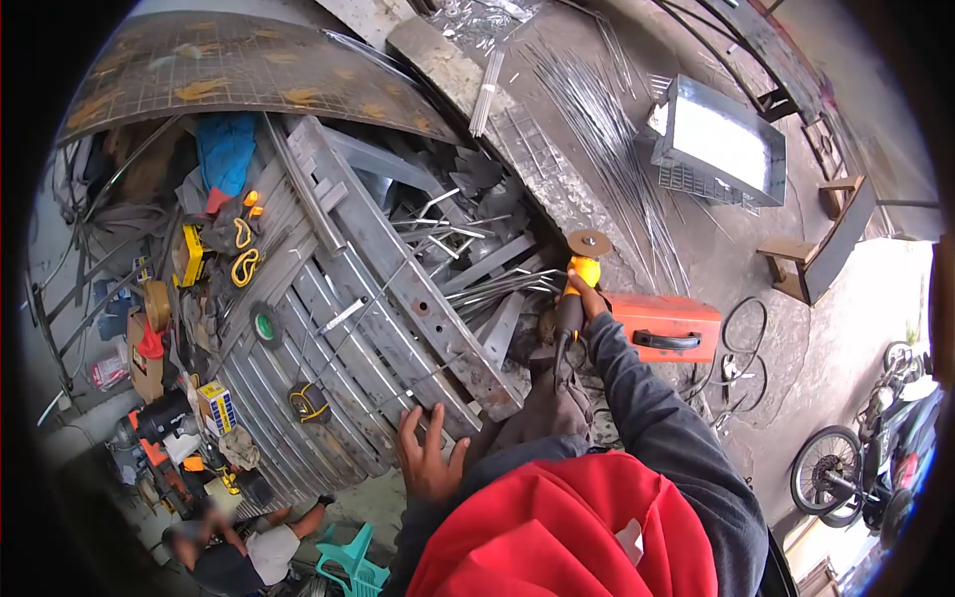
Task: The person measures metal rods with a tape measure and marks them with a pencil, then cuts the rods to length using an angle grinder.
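Note:
My right hand (589,298) grips a yellow and black angle grinder (587,270) with a brown cutting disc (589,243) at its head. The grinder is over the floor just past the bench edge, beside an orange-red metal case (662,320) with a black handle. My left hand (432,456) is at the near edge of the slatted metal bench (343,373), fingers apart and holding nothing. A thin metal rod (370,376) lies across the slats near that hand. Farther along the slats are a black and yellow tape measure (309,402) and a round green-centred item (265,327).
Cut metal bars and scraps (453,234) fill the space beyond the bench beam. Long thin rods (607,139) lie on the floor near a metal box frame (721,139). A loose cable (746,343), a motorcycle (846,463), a teal chair (350,559) and a seated person (239,557) are around.

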